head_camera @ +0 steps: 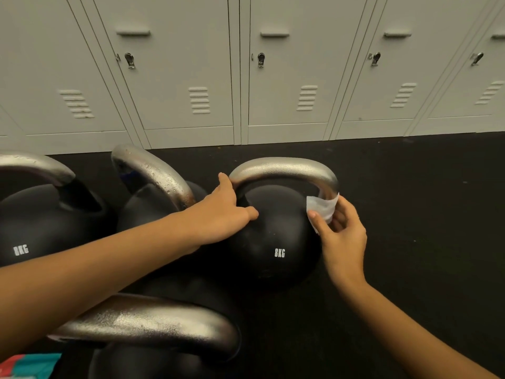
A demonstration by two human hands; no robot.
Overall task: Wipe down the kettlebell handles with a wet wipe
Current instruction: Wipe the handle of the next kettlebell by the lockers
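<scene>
A black 8KG kettlebell [276, 242] with a silver handle [284, 166] stands on the dark floor at the centre. My right hand [343, 236] pinches a white wet wipe [322, 207] wrapped round the right leg of that handle. My left hand [222, 212] lies on the kettlebell's left shoulder, thumb on the black body and fingers straight against the base of the handle's left leg.
Three more black kettlebells stand close by: one at the far left [41, 214], one behind my left forearm with a wet-looking handle [155, 173], one at the bottom [153, 326]. Grey lockers [188, 77] line the back. Black floor [423, 214] stretches right. A teal and red packet [24, 365] shows bottom left.
</scene>
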